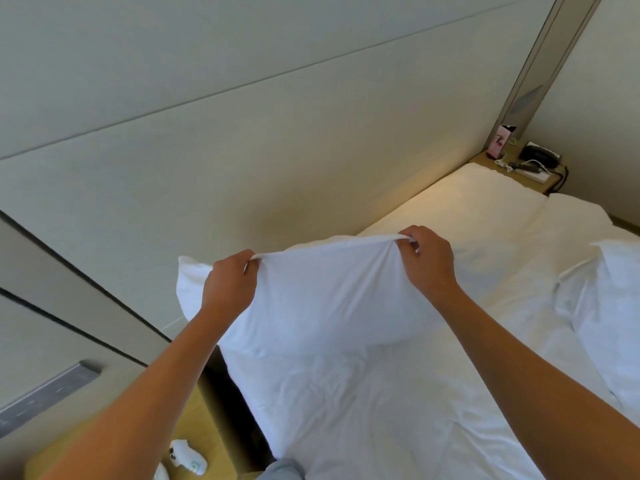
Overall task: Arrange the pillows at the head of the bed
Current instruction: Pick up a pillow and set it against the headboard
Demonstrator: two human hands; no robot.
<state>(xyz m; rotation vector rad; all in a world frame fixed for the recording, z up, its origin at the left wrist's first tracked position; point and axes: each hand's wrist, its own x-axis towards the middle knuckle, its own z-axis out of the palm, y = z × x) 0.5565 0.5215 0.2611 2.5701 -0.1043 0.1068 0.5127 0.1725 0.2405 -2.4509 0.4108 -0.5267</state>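
bare sheet (450, 216) ahead, wall (242, 150) behind

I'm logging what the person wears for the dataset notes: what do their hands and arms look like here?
Both arms are bare up to the frame edge, with no sleeves in view. The left hand and the right hand wear no gloves, rings, watch or wristband that can be seen. Fingernails look short and unpainted.

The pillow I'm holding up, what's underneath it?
Under the pillow, which both the left hand and right hand pinch by its top edge, lies the white bed sheet. Whatever sits directly beneath it is covered.
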